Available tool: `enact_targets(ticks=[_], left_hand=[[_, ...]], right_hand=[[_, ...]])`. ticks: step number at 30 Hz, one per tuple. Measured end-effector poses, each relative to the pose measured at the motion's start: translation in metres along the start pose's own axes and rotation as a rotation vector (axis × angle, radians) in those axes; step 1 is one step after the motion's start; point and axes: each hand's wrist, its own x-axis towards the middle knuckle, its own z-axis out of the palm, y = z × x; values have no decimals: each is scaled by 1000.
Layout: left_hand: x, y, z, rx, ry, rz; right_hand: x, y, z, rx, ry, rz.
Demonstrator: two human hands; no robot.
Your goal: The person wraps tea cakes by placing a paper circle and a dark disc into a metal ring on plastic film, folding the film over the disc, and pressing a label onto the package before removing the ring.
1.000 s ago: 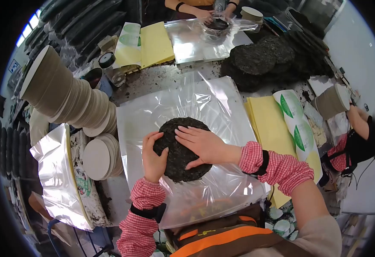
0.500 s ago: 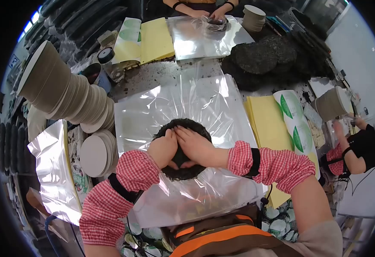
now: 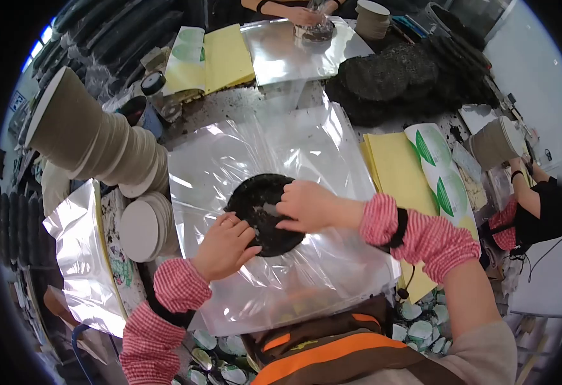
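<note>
A round black cake, like dried seaweed, lies flat on a stack of clear plastic film sheets in front of me. My left hand is at its lower left edge, fingers stretched over the rim and thumb apart. Over the right side of the cake is my right hand, fingers bent, with a gap between thumb and forefinger at the dark surface. A small pale patch shows on the cake by the right fingertips. Both wrists wear red checked sleeves.
Stacked cardboard discs and a tall disc column stand left. Yellow paper and green-printed label sheets lie right. More black cakes are piled behind. A person's hands work opposite; another person is at right.
My hands have come apart from the middle of the cake: the left moved to its lower left edge, the right to its right side. The person opposite has lifted the clear wrapping.
</note>
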Motion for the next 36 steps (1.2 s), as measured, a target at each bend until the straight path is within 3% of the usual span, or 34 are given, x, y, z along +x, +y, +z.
enact_targets(ticks=[3,6,7,8,9,10,11,13,14,15,16,17,18,19,20,21,22,23,24,25,26,27,29,30,32,33,34,35,36], left_hand=[[13,-4,28,169,-178,-140],[17,-6,29,152,-223,-127],[9,-11,30,-9,-110,-102],[-3,-6,25,-5,-112,-105],[-18,7,13,-26,110,-150],[-36,23,4,-52,330,-193],[-60,41,-4,-141,339,-248],[-91,84,2,-180,339,-364],[-94,106,10,-134,327,-433],[-107,106,20,-136,333,-439],[-124,98,33,72,215,-347],[-131,97,35,275,89,-252],[-140,102,32,271,83,-257],[-143,110,10,294,166,-267],[-146,121,-18,315,246,-274],[-147,129,-45,338,329,-281],[-113,158,-63,-30,-187,-584],[-117,147,-34,32,-44,-149],[-119,127,12,98,96,287],[-120,101,49,-289,-1,-149],[-119,82,70,-670,-97,-590],[-107,73,66,-660,-92,-589],[-55,53,50,-177,547,-410],[-35,50,45,67,841,-300],[-8,57,37,-34,526,-191],[-5,48,55,-229,448,-300],[3,49,53,-217,451,-288],[13,52,53,-295,433,-550],[20,52,53,-377,410,-815]], right_hand=[[9,4,22,-169,-197,21],[14,0,19,-183,-289,66],[5,1,18,-183,-286,63],[-12,6,16,37,25,-6],[-28,13,12,253,335,-79],[-47,9,3,141,528,75],[-70,0,-11,24,718,234],[-108,-10,-28,-219,814,628],[-126,-12,-27,-221,813,624],[-144,-14,-27,271,500,878],[-155,-15,-26,760,139,1088],[-157,-17,-30,764,129,1089],[-155,-18,-39,891,165,950],[-153,-15,-48,1012,205,808],[-154,-8,-56,1017,201,815],[-154,2,-65,1184,535,676],[-155,8,-70,1325,872,507],[-155,17,-59,1321,871,498],[-156,34,-32,1011,792,716],[-158,48,-7,693,704,915],[-159,47,17,521,583,786],[-156,38,37,348,463,654],[-128,13,56,128,321,349],[-111,-1,65,139,322,358],[-85,-24,75,369,371,402],[-82,-24,78,363,382,400],[-79,-24,84,710,510,397],[-71,-26,81,1061,632,379],[-60,-20,77,1057,643,376]])
